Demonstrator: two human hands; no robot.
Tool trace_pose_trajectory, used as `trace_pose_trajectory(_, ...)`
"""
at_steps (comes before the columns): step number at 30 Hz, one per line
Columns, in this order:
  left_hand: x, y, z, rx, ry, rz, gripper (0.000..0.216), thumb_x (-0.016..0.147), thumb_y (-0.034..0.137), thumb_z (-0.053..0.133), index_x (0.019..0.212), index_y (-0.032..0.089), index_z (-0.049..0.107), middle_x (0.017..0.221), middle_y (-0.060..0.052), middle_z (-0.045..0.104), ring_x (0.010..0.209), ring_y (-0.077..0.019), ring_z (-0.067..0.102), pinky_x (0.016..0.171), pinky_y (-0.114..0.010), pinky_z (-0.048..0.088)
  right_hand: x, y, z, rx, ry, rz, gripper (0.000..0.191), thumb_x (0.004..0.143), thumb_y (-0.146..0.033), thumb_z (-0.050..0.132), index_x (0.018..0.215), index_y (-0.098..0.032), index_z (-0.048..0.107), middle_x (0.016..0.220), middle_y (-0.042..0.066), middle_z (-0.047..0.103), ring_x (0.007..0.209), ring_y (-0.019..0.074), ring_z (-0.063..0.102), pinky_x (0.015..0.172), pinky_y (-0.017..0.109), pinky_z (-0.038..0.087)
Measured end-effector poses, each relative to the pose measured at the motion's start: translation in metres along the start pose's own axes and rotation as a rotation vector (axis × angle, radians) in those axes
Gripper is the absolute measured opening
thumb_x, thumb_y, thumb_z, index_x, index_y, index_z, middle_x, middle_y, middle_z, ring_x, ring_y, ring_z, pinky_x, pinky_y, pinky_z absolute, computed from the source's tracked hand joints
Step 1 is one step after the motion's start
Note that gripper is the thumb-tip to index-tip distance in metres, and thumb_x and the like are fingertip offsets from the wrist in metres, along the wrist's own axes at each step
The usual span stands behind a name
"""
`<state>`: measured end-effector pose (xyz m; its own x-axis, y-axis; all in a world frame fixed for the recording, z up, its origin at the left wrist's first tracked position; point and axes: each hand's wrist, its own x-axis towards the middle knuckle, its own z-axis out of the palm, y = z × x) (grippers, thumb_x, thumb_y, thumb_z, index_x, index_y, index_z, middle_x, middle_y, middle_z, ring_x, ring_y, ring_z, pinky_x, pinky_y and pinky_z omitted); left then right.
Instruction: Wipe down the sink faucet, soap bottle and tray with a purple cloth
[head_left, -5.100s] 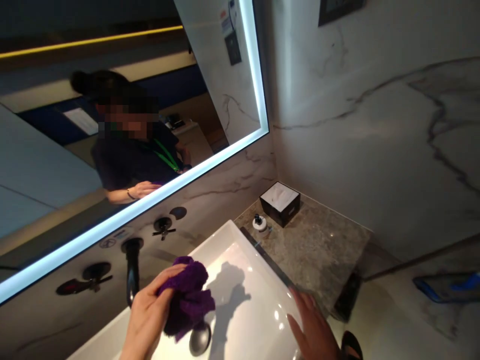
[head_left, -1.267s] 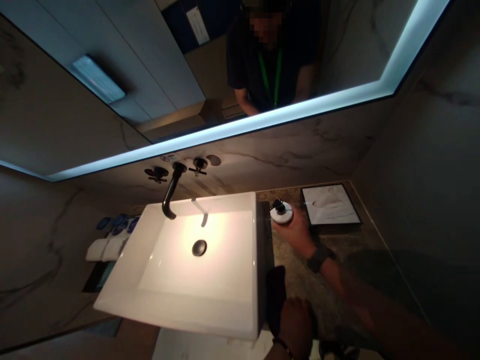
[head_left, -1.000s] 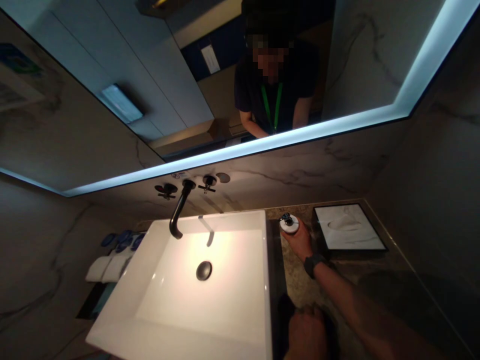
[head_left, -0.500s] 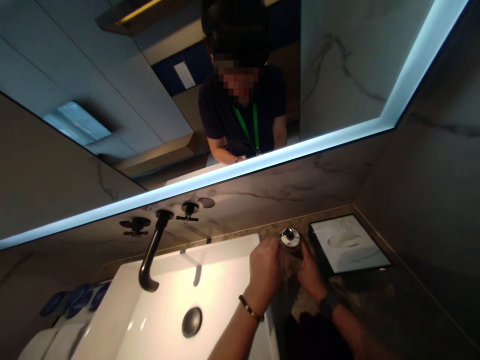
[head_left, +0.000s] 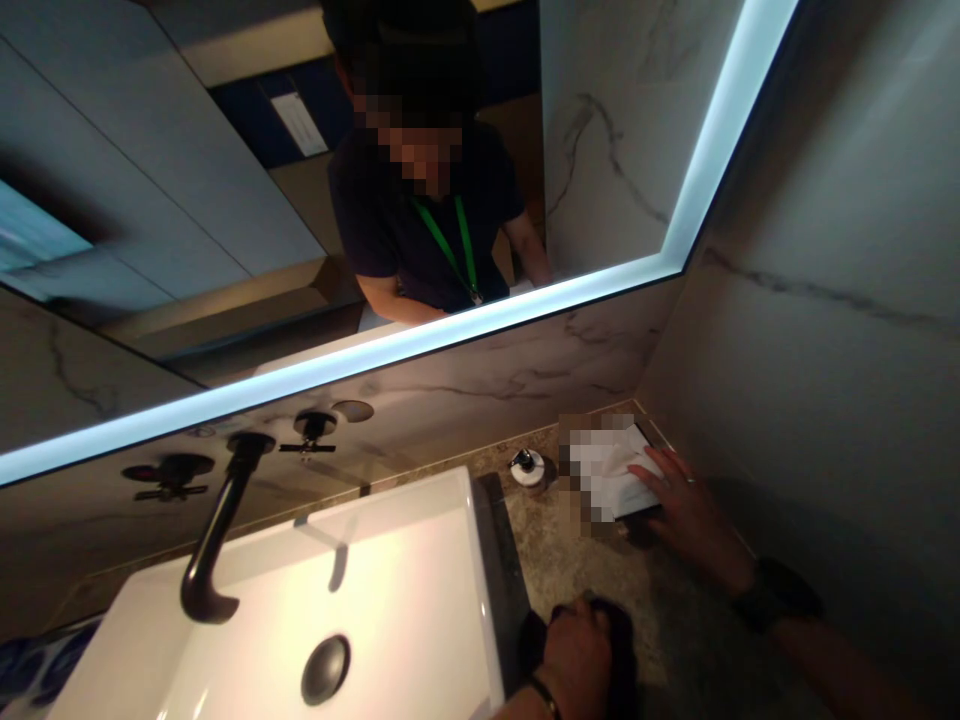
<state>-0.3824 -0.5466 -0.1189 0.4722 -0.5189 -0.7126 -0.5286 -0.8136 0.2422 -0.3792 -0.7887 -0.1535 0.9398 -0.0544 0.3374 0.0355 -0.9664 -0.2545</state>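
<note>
- You are standing in a bathroom, at a white rectangular basin (head_left: pixel 420 560) with a round dark drain plug (head_left: pixel 325 669).
- A black wall-mounted spout (head_left: pixel 214 545) hangs over it.
- A backlit mirror (head_left: pixel 300 200) spans veined marble walls (head_left: pixel 825 250).

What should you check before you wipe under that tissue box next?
1. Right hand on the tissue box: ok, fingers rest on its near corner.
2. Firm grip on the box: cannot tell.
3. Left hand has the dark cloth: ok, pressed on the counter.
4. Soap dispenser out of the way: ok, it stands apart, left of the box.
5. Sink clear of the cloth: ok, cloth lies beside its edge.
6. Counter under the box clean: cannot tell, hidden.
</note>
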Motion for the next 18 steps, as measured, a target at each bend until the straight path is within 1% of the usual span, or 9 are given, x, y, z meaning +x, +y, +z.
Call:
trace_pose_trajectory(1,-0.002,-0.007,-0.01,-0.076,0.027,0.021,0.049,0.074,0.006,0.056,0.122,0.005,0.062,0.121,-0.026,0.061,0.107,-0.0377,0.062,0.087,-0.046,0.052,0.002,0.003,0.004,0.005,-0.018,0.015,0.067,0.069,-0.013,0.067,0.134,-0.018,0.051,0.154,0.012,0.025,0.141,0.0379,0.023,0.11,0.056,0.038)
trace_pose_trajectory(3,-0.009,-0.024,-0.032,-0.293,0.142,0.018,0.046,0.064,0.006,0.059,0.109,0.009,0.068,0.107,-0.017,0.069,0.097,-0.0309,0.066,0.084,-0.038,0.052,0.004,0.006,0.009,0.048,-0.049,0.046,0.07,0.067,-0.009,0.069,0.134,-0.017,0.051,0.157,0.013,0.014,0.141,0.0377,0.023,0.11,0.052,0.04)
trace_pose_trajectory(5,-0.019,-0.039,-0.051,-0.568,0.34,0.008,0.04,0.062,0.007,0.055,0.098,0.013,0.07,0.095,-0.008,0.072,0.089,-0.0236,0.066,0.082,-0.033,0.051,0.004,0.01,0.009,0.099,-0.106,0.06,0.068,0.066,-0.006,0.065,0.132,-0.016,0.052,0.159,0.013,0.005,0.139,0.037,0.03,0.106,0.046,0.045)
trace_pose_trajectory(7,-0.027,-0.047,-0.062,-0.843,0.533,0.085,0.042,0.059,0.009,0.052,0.096,0.015,0.07,0.095,-0.004,0.071,0.09,-0.0204,0.064,0.086,-0.031,0.05,0.0,0.014,0.005,0.131,-0.145,0.04,0.063,0.068,-0.005,0.059,0.13,-0.015,0.052,0.159,0.014,0.003,0.134,0.0357,0.039,0.101,0.043,0.05)
trace_pose_trajectory(9,-0.03,-0.044,-0.065,-1.058,0.681,0.206,0.045,0.062,0.011,0.05,0.101,0.017,0.071,0.106,-0.004,0.07,0.102,-0.0207,0.062,0.098,-0.033,0.046,-0.012,0.019,-0.001,0.12,-0.141,-0.002,0.061,0.069,-0.008,0.054,0.129,-0.014,0.051,0.159,0.014,0.005,0.13,0.0356,0.044,0.097,0.044,0.053)
trace_pose_trajectory(11,-0.023,-0.031,-0.06,-1.219,0.766,0.274,0.043,0.07,0.016,0.05,0.108,0.018,0.07,0.116,-0.005,0.068,0.113,-0.0214,0.059,0.106,-0.035,0.041,-0.033,0.023,-0.009,0.096,-0.1,-0.022,0.06,0.069,-0.012,0.049,0.129,-0.013,0.051,0.159,0.013,0.008,0.127,0.0353,0.048,0.092,0.044,0.056)
trace_pose_trajectory(14,0.004,0.003,-0.053,-1.366,0.863,0.234,0.04,0.082,0.025,0.05,0.118,0.018,0.066,0.125,-0.006,0.065,0.119,-0.0208,0.057,0.111,-0.037,0.038,-0.069,0.022,-0.023,0.05,-0.072,0.009,0.058,0.07,-0.018,0.042,0.128,-0.014,0.05,0.159,0.012,0.01,0.116,0.0325,0.057,0.076,0.039,0.061)
trace_pose_trajectory(16,0.03,0.028,-0.055,-1.366,0.944,0.207,0.039,0.087,0.028,0.048,0.122,0.017,0.063,0.129,-0.008,0.063,0.122,-0.0198,0.055,0.112,-0.036,0.037,-0.085,0.017,-0.032,0.032,-0.08,0.042,0.057,0.073,-0.02,0.039,0.129,-0.016,0.049,0.159,0.012,0.011,0.11,0.0307,0.061,0.07,0.037,0.062)
trace_pose_trajectory(18,0.059,0.047,-0.064,-1.262,1.031,0.219,0.038,0.09,0.029,0.047,0.123,0.016,0.062,0.131,-0.009,0.06,0.125,-0.0193,0.052,0.114,-0.036,0.036,-0.091,0.01,-0.037,0.022,-0.089,0.061,0.056,0.073,-0.02,0.039,0.129,-0.016,0.049,0.159,0.012,0.01,0.111,0.0312,0.06,0.071,0.038,0.062)
